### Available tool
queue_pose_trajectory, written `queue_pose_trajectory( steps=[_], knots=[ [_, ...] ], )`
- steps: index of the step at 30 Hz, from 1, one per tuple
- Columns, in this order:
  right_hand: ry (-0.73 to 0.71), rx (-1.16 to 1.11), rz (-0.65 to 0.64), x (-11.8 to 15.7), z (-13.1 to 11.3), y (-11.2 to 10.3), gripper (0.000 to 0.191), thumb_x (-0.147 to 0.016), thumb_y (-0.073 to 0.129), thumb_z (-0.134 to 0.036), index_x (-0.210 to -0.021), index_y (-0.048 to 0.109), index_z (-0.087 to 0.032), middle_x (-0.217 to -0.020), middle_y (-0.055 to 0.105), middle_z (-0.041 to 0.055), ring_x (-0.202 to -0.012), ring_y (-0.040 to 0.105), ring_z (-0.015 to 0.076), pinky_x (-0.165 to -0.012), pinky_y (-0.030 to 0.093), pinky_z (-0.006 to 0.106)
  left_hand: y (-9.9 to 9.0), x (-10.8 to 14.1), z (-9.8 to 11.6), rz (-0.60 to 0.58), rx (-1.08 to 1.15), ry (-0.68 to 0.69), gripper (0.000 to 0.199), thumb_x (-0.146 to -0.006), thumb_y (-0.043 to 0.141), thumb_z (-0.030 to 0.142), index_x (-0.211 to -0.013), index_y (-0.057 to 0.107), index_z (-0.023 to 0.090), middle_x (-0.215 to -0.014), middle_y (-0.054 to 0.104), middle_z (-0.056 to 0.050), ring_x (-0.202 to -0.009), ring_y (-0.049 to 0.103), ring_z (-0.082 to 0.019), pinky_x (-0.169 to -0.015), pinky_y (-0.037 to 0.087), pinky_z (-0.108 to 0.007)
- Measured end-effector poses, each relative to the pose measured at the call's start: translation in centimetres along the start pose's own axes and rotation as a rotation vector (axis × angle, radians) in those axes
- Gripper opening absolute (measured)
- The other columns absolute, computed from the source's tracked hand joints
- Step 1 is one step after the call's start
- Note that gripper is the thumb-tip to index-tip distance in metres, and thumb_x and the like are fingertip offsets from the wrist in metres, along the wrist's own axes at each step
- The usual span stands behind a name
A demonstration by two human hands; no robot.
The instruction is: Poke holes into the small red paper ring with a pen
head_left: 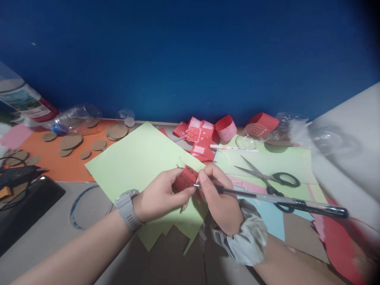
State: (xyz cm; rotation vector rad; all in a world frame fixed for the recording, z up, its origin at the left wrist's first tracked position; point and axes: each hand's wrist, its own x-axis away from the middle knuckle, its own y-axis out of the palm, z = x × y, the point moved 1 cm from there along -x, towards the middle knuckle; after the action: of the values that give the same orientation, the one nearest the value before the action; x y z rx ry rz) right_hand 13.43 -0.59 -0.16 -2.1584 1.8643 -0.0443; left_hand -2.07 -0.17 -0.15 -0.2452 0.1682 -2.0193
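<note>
The left hand (162, 194) is clamped on a small red box (184, 181), gripping it between the thumb and the curled fingers. The box sits in front of that hand, between it and the right hand (221, 200), raised over a pale green sheet (142, 162) whose near edge is cut jagged. The right hand is closed around a black and clear pen (267, 196), held almost level; its tip points left and lies close to the left thumb and the box's near side, though whether it touches the box cannot be made out. The two hands are close together, the right fingertips just beside the box's right side. The pen's long barrel runs out to the right, across the handles of a pair of scissors (261, 175).

A grey watch (129, 209) is on the left wrist and a pale scrunchie (249, 237) on the right. On the left of the worktop (47, 237), cardboard discs (71, 141) lie on an orange sheet (59, 168). Beyond the hands, at the far edge, stands a red paper ring (226, 128), with a white marker (228, 148) lying nearer.
</note>
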Motion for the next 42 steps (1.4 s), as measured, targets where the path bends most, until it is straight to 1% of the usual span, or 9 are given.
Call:
queue_pose_trajectory(
  steps=[3, 8, 15, 22, 26, 30, 35, 39, 42],
  knots=[
    [0.023, -0.013, 0.01, 0.0, 0.09, -0.02, 0.029, -0.096, 0.044, -0.029, -0.069, 0.04, -0.019, -0.057, 0.037, -0.0058, -0.049, 0.035, 0.0079, -0.047, 0.03, 0.022, 0.04, 0.06, 0.02, -0.028, 0.051, 0.006, 0.019, -0.089, 0.056, 0.028, -0.077, 0.048, 0.015, -0.062, 0.057, 0.0, -0.057, 0.051, -0.011, -0.059, 0.042, -0.024],
    [-0.014, 0.047, -0.01, -0.02, -0.09, 0.06, 0.031, -0.094, 0.047, -0.03, -0.066, 0.04, -0.019, -0.059, 0.035, -0.0048, -0.051, 0.033, 0.0087, -0.048, 0.029, 0.022, -0.05, 0.18, -0.3, 0.03, -0.034, -0.003, 0.019, -0.085, 0.061, 0.028, -0.076, 0.048, 0.015, -0.065, 0.058, -0.001, -0.061, 0.052, -0.012, -0.058, 0.04, -0.023],
    [0.019, -0.019, 0.003, 0.02, 0.23, 0.01, 0.031, -0.096, 0.045, -0.031, -0.068, 0.04, -0.019, -0.058, 0.036, -0.0058, -0.049, 0.034, 0.0076, -0.048, 0.029, 0.022, 0.11, 0.13, -0.19, -0.01, 0.028, 0.007, 0.019, -0.088, 0.057, 0.029, -0.078, 0.048, 0.015, -0.065, 0.058, -0.001, -0.06, 0.051, -0.011, -0.059, 0.042, -0.024],
    [-0.013, 0.028, -0.019, -0.12, 0.03, 0.04, 0.031, -0.094, 0.047, -0.03, -0.066, 0.042, -0.019, -0.059, 0.037, -0.0045, -0.052, 0.036, 0.0087, -0.049, 0.03, 0.022, 0.01, 0.16, -0.08, 0.049, -0.077, 0.01, 0.019, -0.084, 0.06, 0.029, -0.076, 0.05, 0.014, -0.07, 0.055, 0.0, -0.063, 0.048, -0.011, -0.058, 0.039, -0.022],
    [0.032, -0.008, -0.002, -0.06, -0.01, 0.01, 0.032, -0.095, 0.046, -0.033, -0.067, 0.042, -0.019, -0.058, 0.037, -0.005, -0.049, 0.034, 0.0083, -0.048, 0.03, 0.022, 0.03, 0.14, -0.07, 0.024, -0.029, -0.007, 0.019, -0.085, 0.06, 0.028, -0.077, 0.049, 0.015, -0.068, 0.056, 0.0, -0.061, 0.05, -0.011, -0.058, 0.04, -0.022],
    [0.036, -0.036, -0.035, -0.16, -0.06, 0.12, 0.031, -0.093, 0.051, -0.035, -0.067, 0.043, -0.019, -0.06, 0.04, -0.0042, -0.052, 0.036, 0.0089, -0.048, 0.03, 0.022, 0.08, 0.21, 0.01, 0.024, 0.021, -0.005, 0.02, -0.086, 0.059, 0.028, -0.076, 0.048, 0.015, -0.067, 0.057, -0.001, -0.062, 0.051, -0.011, -0.059, 0.041, -0.023],
    [0.097, -0.137, 0.016, -0.08, -0.1, 0.34, 0.036, -0.093, 0.049, -0.043, -0.067, 0.042, -0.019, -0.057, 0.038, -0.0048, -0.049, 0.034, 0.0093, -0.047, 0.03, 0.022, 0.26, 0.35, -0.02, 0.011, 0.126, 0.0, 0.02, -0.088, 0.059, 0.029, -0.078, 0.05, 0.014, -0.064, 0.057, -0.001, -0.059, 0.053, -0.011, -0.059, 0.043, -0.023],
    [0.153, -0.179, 0.068, 0.32, -0.33, 0.5, 0.037, -0.093, 0.048, -0.048, -0.069, 0.044, -0.02, -0.057, 0.037, -0.0053, -0.05, 0.035, 0.0098, -0.048, 0.032, 0.021, 0.52, 0.33, -0.08, 0.045, 0.205, 0.02, 0.022, -0.086, 0.064, 0.032, -0.089, 0.055, 0.012, -0.08, 0.063, -0.006, -0.07, 0.058, -0.014, -0.067, 0.047, -0.025],
    [0.206, -0.246, 0.089, 0.6, -0.6, 0.7, 0.037, -0.092, 0.048, -0.051, -0.07, 0.044, -0.02, -0.058, 0.041, -0.0047, -0.052, 0.041, 0.0108, -0.049, 0.035, 0.021, 0.85, 0.41, 0.06, -0.008, 0.385, 0.052, 0.028, -0.087, 0.064, 0.033, -0.1, 0.054, 0.011, -0.094, 0.065, -0.011, -0.084, 0.063, -0.018, -0.078, 0.05, -0.031]
  ],
)
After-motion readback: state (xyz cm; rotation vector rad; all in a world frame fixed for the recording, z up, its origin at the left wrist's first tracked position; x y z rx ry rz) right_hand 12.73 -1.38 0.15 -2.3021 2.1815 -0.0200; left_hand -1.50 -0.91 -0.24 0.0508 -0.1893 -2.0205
